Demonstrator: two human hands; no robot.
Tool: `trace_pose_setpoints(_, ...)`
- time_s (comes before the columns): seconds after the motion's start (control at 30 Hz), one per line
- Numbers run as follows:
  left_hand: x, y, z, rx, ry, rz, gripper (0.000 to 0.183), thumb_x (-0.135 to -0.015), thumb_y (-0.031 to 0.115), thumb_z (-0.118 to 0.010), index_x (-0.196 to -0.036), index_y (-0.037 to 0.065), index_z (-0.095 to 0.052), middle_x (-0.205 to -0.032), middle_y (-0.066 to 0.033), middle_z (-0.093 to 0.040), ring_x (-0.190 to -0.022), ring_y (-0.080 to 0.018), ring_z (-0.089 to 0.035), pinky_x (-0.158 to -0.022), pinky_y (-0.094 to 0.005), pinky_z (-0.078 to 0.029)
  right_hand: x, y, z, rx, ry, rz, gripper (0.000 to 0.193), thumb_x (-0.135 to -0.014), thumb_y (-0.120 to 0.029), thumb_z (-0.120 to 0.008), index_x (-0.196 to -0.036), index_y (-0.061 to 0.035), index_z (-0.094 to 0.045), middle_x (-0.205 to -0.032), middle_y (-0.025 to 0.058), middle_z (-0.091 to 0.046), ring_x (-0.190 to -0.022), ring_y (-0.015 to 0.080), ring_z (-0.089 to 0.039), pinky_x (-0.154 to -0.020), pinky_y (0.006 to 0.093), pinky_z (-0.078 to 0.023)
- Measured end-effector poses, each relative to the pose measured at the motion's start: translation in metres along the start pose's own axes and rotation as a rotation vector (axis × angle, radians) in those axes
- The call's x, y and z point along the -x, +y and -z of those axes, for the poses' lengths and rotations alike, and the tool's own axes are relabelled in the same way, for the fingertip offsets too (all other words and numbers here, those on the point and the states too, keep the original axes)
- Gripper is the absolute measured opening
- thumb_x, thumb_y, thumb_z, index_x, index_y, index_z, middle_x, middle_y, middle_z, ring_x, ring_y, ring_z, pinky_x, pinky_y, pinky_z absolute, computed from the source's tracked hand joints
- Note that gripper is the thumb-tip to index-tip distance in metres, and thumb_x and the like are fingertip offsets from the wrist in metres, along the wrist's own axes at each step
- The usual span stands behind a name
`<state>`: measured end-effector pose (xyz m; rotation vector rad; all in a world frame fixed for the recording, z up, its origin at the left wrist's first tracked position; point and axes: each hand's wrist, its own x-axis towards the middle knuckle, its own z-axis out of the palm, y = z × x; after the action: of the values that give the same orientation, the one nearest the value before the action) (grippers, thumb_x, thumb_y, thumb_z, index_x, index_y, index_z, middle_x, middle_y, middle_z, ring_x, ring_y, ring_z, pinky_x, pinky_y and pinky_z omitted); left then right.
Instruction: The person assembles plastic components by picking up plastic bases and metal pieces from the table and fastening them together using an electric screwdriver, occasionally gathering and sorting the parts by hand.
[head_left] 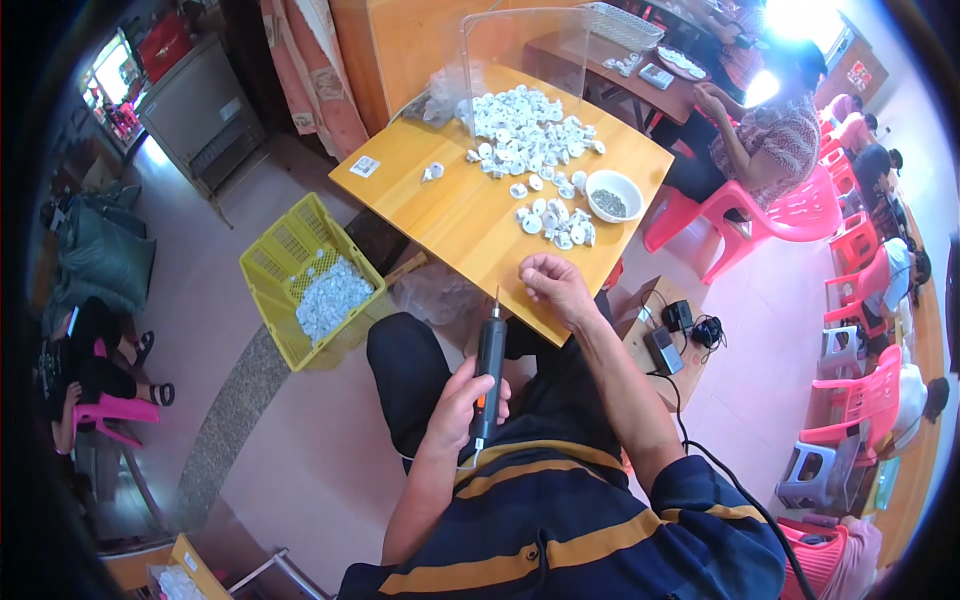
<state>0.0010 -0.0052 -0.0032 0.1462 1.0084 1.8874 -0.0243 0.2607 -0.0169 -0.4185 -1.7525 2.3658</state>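
Note:
My left hand is wrapped round a slim dark electric screwdriver with an orange switch, its bit pointing up toward the table edge. Just right of the bit tip, my right hand is pinched closed over the near corner of the table; whatever its fingertips hold is too small to make out. Beyond it lies a small group of round white plastic parts. Beside them stands a white bowl of small metal pieces, probably screws. A larger heap of similar white parts covers the far side of the wooden table.
A yellow crate holding many white parts stands on the floor at left. A clear plastic panel rises at the table's back. Small black power adapters and a cable lie right of my arm. Another person sits on a pink chair.

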Motion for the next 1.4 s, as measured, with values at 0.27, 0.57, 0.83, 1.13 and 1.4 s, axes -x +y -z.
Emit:
trace_pose_setpoints(0.27,0.001,0.001,-0.011,-0.128,-0.038,-0.029,0.038,-0.097,0.017,-0.052,-0.132,0.004,-0.045,-0.090,-0.0094,-0.065,-0.067,-0.0146,-0.064,-0.062,-0.0274,-0.055,0.007,0.007,0.002,-0.145,-0.207,-0.064,0.011,-0.098,-0.014,-0.066,-0.103,-0.0047,-0.069,-0.088,0.0016,-0.069,-0.074,0.0073,-0.063,-0.070,0.0205,-0.053)
trace_pose_setpoints(0.57,0.001,0.000,-0.014,-0.214,-0.027,-0.026,0.044,-0.096,0.013,-0.053,-0.137,0.003,-0.043,-0.089,-0.0088,-0.063,-0.066,-0.0138,-0.063,-0.062,-0.0271,-0.054,0.008,-0.006,0.005,-0.190,-0.211,-0.107,0.016,-0.093,-0.006,-0.070,-0.108,-0.0044,-0.066,-0.089,0.0033,-0.070,-0.075,0.0098,-0.067,-0.067,0.0216,-0.056)
trace_pose_setpoints(0.83,0.000,-0.001,-0.010,-0.323,-0.074,0.003,0.045,-0.095,0.012,-0.054,-0.137,0.002,-0.043,-0.088,-0.0080,-0.062,-0.066,-0.0132,-0.062,-0.062,-0.0261,-0.054,0.005,-0.024,0.023,-0.042,-0.308,-0.183,0.018,-0.090,-0.005,-0.073,-0.106,-0.0033,-0.066,-0.088,0.0042,-0.070,-0.074,0.0107,-0.066,-0.066,0.0220,-0.054)
trace_pose_setpoints(1.13,0.000,-0.003,-0.015,-0.238,-0.098,0.065,0.039,-0.094,0.013,-0.054,-0.131,0.004,-0.046,-0.086,-0.0080,-0.063,-0.062,-0.0134,-0.061,-0.059,-0.0262,-0.052,0.001,-0.037,0.037,0.079,-0.497,-0.176,0.013,-0.089,-0.005,-0.074,-0.100,-0.0035,-0.067,-0.088,0.0033,-0.071,-0.074,0.0094,-0.065,-0.065,0.0216,-0.053)
trace_pose_setpoints(1.4,0.002,0.001,-0.011,0.013,-0.256,0.109,0.037,-0.095,0.017,-0.053,-0.129,0.003,-0.047,-0.088,-0.0095,-0.064,-0.062,-0.0147,-0.062,-0.059,-0.0265,-0.053,0.006,-0.038,0.039,-0.062,-0.558,-0.128,0.014,-0.089,-0.006,-0.075,-0.100,-0.0036,-0.067,-0.089,0.0035,-0.071,-0.076,0.0096,-0.066,-0.068,0.0227,-0.053)
